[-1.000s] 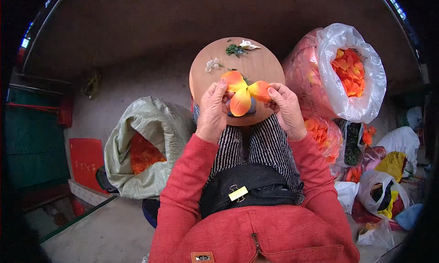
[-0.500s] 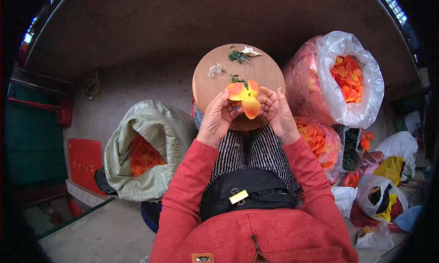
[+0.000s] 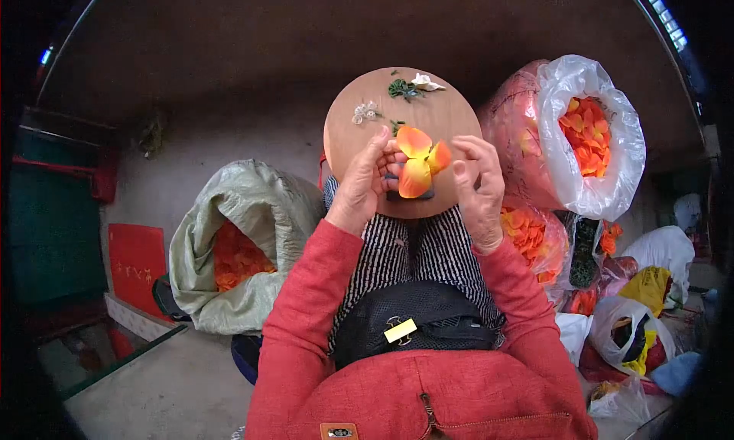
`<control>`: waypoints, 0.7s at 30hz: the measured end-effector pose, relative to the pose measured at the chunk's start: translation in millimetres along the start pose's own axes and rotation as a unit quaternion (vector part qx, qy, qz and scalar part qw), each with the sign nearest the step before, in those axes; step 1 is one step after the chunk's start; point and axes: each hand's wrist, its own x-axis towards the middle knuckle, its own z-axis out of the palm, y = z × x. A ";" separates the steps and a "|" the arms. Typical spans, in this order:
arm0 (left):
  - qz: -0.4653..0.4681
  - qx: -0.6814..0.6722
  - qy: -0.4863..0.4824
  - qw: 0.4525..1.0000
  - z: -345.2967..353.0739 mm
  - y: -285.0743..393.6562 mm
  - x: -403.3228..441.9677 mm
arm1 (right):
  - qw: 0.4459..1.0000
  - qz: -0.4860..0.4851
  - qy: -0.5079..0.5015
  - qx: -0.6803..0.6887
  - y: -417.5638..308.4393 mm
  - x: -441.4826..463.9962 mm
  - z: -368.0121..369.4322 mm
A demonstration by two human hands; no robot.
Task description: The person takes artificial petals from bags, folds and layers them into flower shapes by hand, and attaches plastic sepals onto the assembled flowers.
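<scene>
Over the round wooden stool top, my left hand [image 3: 365,181] pinches an orange-and-yellow artificial petal piece [image 3: 415,177] with three lobes spreading from a yellow centre. The fingers grip it near its left side, partly hidden behind it. My right hand [image 3: 482,188] is just right of the petal piece, fingers bent and apart from the thumb, with nothing visible in it. Beneath the petals, part of a small dark object [image 3: 393,196] shows at the stool's near edge. Farther back lie green leafy pieces [image 3: 403,89], a white flower piece [image 3: 425,82] and a cluster of white bits [image 3: 365,112].
The round stool top [image 3: 348,146] stands before my knees. On the left, a pale woven sack [image 3: 290,211] holds orange petals. A large clear plastic bag [image 3: 554,134] of orange petals leans at right, with a smaller petal bag [image 3: 527,237] and several other bags below it.
My right hand has come off the petal piece and moved slightly right. The petal piece has turned in my left hand, its third lobe now pointing right.
</scene>
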 end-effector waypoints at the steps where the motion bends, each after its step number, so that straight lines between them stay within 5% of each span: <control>1: 0.007 0.027 0.004 1.000 1.0 1.4 0.9 | 0.996 -0.050 -0.036 -0.061 -5.1 2.8 0.7; 11: 0.074 0.196 -0.042 0.977 6.6 7.3 12.7 | 0.979 -0.104 -0.096 -0.147 0.6 0.7 19.1; 16: -0.040 -0.134 -0.032 0.990 -4.1 -8.1 19.5 | 0.982 -0.087 -0.094 -0.135 6.7 -4.6 23.6; 21: -0.048 -0.194 -0.058 0.978 -1.5 -16.4 17.1 | 0.997 -0.008 -0.073 -0.019 6.0 0.7 18.1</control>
